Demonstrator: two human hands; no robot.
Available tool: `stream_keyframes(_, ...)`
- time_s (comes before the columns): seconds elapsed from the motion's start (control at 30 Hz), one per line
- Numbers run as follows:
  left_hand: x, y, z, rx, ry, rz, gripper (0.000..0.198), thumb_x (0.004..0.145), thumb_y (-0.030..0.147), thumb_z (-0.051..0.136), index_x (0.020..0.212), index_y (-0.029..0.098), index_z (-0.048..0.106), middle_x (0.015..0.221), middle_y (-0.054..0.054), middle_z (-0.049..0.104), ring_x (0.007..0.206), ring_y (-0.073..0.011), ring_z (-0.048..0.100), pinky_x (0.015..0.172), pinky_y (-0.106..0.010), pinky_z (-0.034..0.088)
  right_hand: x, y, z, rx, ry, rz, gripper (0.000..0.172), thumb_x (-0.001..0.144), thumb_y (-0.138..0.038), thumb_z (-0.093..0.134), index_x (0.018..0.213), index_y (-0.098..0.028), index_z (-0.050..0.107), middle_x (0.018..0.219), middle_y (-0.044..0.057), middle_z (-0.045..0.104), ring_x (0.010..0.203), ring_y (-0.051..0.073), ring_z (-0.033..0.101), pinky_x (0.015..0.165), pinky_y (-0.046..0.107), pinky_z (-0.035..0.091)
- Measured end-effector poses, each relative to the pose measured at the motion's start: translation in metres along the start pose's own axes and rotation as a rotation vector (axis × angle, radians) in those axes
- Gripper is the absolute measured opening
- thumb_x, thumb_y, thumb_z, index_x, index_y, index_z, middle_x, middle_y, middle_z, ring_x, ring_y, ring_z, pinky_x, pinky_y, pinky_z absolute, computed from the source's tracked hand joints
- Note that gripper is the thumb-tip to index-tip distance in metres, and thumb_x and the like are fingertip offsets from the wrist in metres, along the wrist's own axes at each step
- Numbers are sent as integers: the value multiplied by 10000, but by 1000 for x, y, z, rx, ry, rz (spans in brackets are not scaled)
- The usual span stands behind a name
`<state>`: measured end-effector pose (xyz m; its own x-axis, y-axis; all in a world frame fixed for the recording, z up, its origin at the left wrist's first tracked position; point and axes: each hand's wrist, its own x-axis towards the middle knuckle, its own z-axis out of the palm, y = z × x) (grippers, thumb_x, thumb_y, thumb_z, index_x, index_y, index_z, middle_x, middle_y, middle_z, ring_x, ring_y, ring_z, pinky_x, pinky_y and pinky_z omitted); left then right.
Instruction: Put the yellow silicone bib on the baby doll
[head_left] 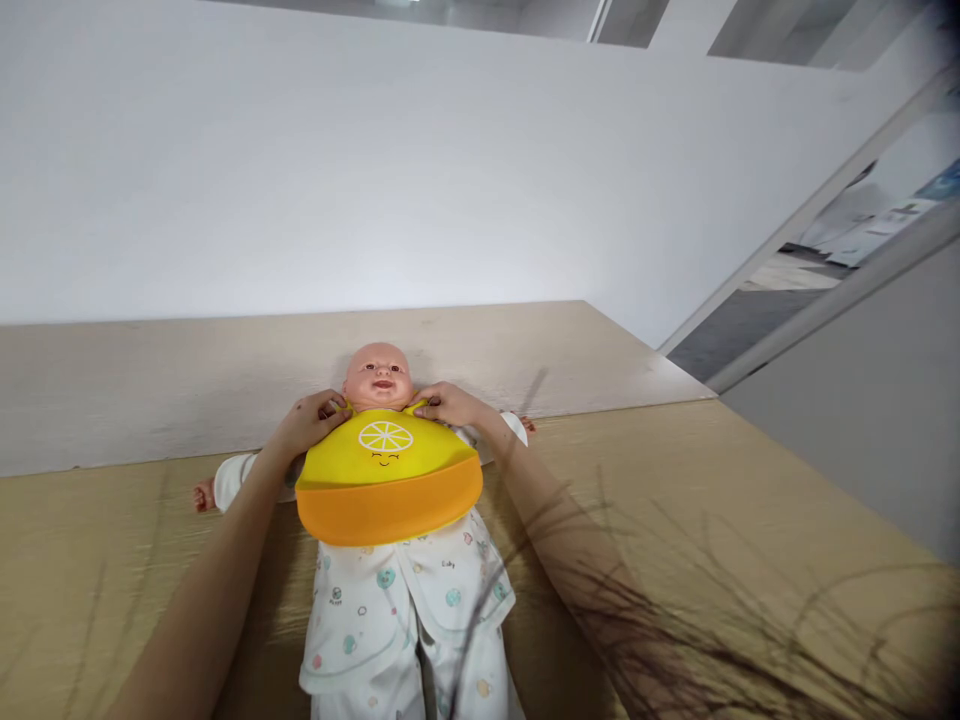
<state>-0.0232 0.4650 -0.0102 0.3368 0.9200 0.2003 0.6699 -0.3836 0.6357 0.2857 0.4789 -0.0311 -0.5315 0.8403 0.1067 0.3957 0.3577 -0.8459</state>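
Note:
A baby doll [380,368] lies on its back, dressed in a white printed outfit [375,610]. Over its chest is a yellow bib [341,455] with a white citrus slice, a small smiling face and an orange catch pocket [390,508]. My left hand [311,420] pinches the bib's neck strap on the left side of the doll's neck. On the other side, my right hand [450,404] has its fingers closed on the opposite strap. The strap ends behind the neck are hidden.
The doll rests on a wooden tabletop [750,480], with a paler wooden strip [150,380] behind its head. A white wall [375,180] rises at the back. To the right is an opening with a grey floor [750,320]. Blurred hair strands cross the lower right.

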Motion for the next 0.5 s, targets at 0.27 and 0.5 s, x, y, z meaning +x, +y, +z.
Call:
stream_keyframes(0.27, -5, 11, -3, 32, 14, -206, 371, 777, 571, 588, 880, 216, 606, 682, -27, 706, 635, -203, 624, 589, -289, 404, -4, -2, 2, 56, 65, 0, 485, 753, -571, 696, 869, -103, 749, 697, 18, 631, 595, 100, 464, 584, 231, 365)
stream_keyframes(0.5, -2, 8, 0, -28, -24, -190, 414, 768, 603, 597, 899, 212, 631, 721, -46, 720, 693, -229, 655, 597, -300, 423, -6, -4, 5, 80, 76, 40, 515, 758, -626, 652, 851, -123, 716, 614, -15, 533, 530, 95, 411, 514, 227, 305)
